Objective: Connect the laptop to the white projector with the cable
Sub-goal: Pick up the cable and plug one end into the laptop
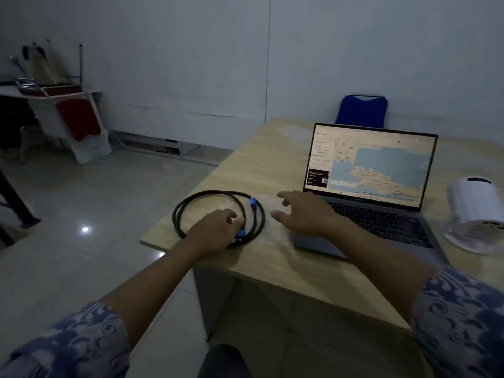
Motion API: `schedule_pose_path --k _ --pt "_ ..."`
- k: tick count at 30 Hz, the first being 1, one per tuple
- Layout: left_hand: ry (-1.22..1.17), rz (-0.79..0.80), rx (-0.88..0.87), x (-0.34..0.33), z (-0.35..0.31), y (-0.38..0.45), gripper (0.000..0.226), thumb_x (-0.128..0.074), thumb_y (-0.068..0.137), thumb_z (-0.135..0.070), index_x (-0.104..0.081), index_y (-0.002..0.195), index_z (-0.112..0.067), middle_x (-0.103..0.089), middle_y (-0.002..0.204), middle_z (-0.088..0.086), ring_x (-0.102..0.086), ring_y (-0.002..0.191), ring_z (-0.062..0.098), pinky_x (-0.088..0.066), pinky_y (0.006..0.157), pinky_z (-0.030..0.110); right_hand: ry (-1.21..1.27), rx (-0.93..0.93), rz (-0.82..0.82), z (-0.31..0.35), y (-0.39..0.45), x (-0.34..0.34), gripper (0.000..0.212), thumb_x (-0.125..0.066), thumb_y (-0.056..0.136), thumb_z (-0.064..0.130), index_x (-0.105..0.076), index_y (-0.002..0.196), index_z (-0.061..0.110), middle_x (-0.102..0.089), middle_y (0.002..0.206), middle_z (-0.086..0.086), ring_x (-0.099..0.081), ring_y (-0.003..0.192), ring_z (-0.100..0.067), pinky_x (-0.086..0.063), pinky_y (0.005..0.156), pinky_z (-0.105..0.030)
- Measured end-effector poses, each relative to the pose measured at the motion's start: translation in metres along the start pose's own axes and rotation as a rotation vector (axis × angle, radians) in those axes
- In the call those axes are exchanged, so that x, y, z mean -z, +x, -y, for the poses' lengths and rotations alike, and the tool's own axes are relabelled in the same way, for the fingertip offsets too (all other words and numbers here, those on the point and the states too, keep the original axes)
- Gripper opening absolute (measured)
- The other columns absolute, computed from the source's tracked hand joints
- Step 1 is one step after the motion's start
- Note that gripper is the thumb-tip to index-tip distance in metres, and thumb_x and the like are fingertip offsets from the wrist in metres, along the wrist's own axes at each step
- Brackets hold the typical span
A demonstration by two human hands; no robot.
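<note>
While the room sits dim, I see the black cable (218, 214) lying coiled in a loose ring on the pale wood worktop (261, 162), near its left corner and just left of the open laptop (368, 192). My left hand (215, 231) rests over the near side of the coil, its fingers (231, 215) curled down around 1 blue plug (240, 232); whether they pinch it or only touch it, I cannot tell. The other blue plug (253, 202) lies free at the far right of the ring. My right hand (302, 214) hovers between the coil and the laptop's left edge, palm down, its fingers (283, 195) spread apart and gripping nothing. The laptop's screen is lit with a map. The white projector (476, 214) stands on the worktop right of the laptop, apart from both hands. A blue chair (361, 110) stands behind the worktop by the wall.
</note>
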State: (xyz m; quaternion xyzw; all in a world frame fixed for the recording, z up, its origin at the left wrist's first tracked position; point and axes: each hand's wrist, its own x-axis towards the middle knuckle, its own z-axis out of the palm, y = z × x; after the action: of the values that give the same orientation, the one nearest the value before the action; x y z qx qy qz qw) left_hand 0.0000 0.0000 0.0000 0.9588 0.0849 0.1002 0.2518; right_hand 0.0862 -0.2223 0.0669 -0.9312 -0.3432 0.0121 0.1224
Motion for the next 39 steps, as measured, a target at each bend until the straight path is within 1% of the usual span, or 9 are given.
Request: schedule_pose_path --k 7,10,14,18,23,29,34,36,39 --pt "0.138 -0.274 -0.142 -0.026 0.017 -0.025 0.039 -0.040 0.097 -0.053 -0.071 0.103 -0.030 -0.063 0.091 -0.012 -0.058 0.073 0.005 -0.047 0.064 0.025 0.018 -0.005 0.100 0.022 0.016 -0.040 0.059 -0.049 0.096 0.055 -0.048 0.146 0.024 -0.062 0.131 -0.006 -0.059 0.115 -0.028 -0.048 0.097 -0.051" --pt "0.112 -0.270 -0.161 -0.024 0.018 -0.024 0.038 -0.045 0.094 -0.058 -0.071 0.103 -0.032 -0.065 0.091 -0.014 -0.057 0.072 0.002 -0.046 0.063 0.022 -0.034 -0.011 0.085 0.025 0.026 -0.050 0.047 -0.050 0.096 0.052 -0.058 0.134 0.026 -0.058 0.122 -0.005 -0.058 0.106 -0.026 -0.050 0.091 -0.048" --pt "0.101 -0.254 -0.190 -0.021 0.020 -0.025 0.047 -0.053 0.083 -0.072 -0.069 0.106 -0.034 -0.064 0.094 -0.016 -0.057 0.075 0.000 -0.046 0.062 0.021 -0.037 -0.060 0.032 0.024 0.037 -0.058 0.033 -0.051 0.096 0.049 -0.072 0.106 0.025 -0.061 0.105 -0.001 -0.061 0.092 -0.022 -0.052 0.085 -0.045" --pt "0.117 -0.255 -0.156 -0.022 0.018 -0.023 0.051 -0.056 0.079 -0.076 -0.068 0.109 -0.037 -0.065 0.096 -0.018 -0.058 0.078 -0.002 -0.051 0.067 0.024 0.038 -0.140 -0.079 0.024 0.049 -0.064 0.039 -0.056 0.093 0.052 -0.078 0.083 0.022 -0.072 0.080 0.003 -0.067 0.077 -0.018 -0.054 0.079 -0.040" --pt "0.085 -0.287 -0.148 -0.022 0.017 -0.025 0.047 -0.056 0.084 -0.068 -0.068 0.112 -0.034 -0.067 0.097 -0.017 -0.058 0.077 -0.002 -0.051 0.067 0.024 0.074 -0.235 -0.097 0.029 0.064 -0.066 0.047 -0.060 0.086 0.057 -0.074 0.063 0.018 -0.068 0.064 0.002 -0.066 0.065 -0.019 -0.058 0.066 -0.039" --pt "0.058 -0.289 -0.127 -0.020 0.015 -0.024 0.044 -0.058 0.085 -0.063 -0.065 0.119 -0.037 -0.068 0.095 -0.019 -0.050 0.064 -0.007 -0.043 0.063 0.015 0.178 -0.328 -0.031 0.034 0.075 -0.061 0.037 -0.065 0.083 0.043 -0.054 0.059 0.017 -0.058 0.062 -0.004 -0.063 0.063 -0.026 -0.040 0.052 -0.028" --pt "0.048 -0.276 -0.145 -0.015 0.013 -0.026 0.048 -0.061 0.083 -0.066 -0.062 0.123 -0.039 -0.068 0.094 -0.020 -0.052 0.063 -0.007 -0.042 0.062 0.011 0.426 -0.363 -0.032 0.033 0.070 -0.053 0.035 -0.057 0.090 0.033 -0.047 0.062 0.014 -0.050 0.058 -0.004 -0.049 0.053 -0.024 -0.041 0.056 -0.031" --pt "0.051 -0.264 -0.157 -0.014 0.013 -0.028 0.048 -0.061 0.082 -0.067 -0.062 0.122 -0.039 -0.068 0.093 -0.021 -0.057 0.067 -0.004 -0.045 0.062 0.013 0.496 -0.371 -0.026 0.035 0.065 -0.049 0.028 -0.055 0.092 0.029 -0.054 0.072 0.010 -0.059 0.068 -0.008 -0.057 0.060 -0.026 -0.051 0.060 -0.035" --pt "0.044 -0.238 -0.188 -0.012 0.011 -0.031 0.050 -0.062 0.081 -0.068 -0.062 0.121 -0.038 -0.067 0.092 -0.021 -0.060 0.072 -0.003 -0.052 0.065 0.018 0.646 -0.427 0.003 0.035 0.050 -0.043 0.023 -0.052 0.097 0.026 -0.063 0.102 0.007 -0.068 0.093 -0.014 -0.069 0.084 -0.031 -0.061 0.074 -0.045"
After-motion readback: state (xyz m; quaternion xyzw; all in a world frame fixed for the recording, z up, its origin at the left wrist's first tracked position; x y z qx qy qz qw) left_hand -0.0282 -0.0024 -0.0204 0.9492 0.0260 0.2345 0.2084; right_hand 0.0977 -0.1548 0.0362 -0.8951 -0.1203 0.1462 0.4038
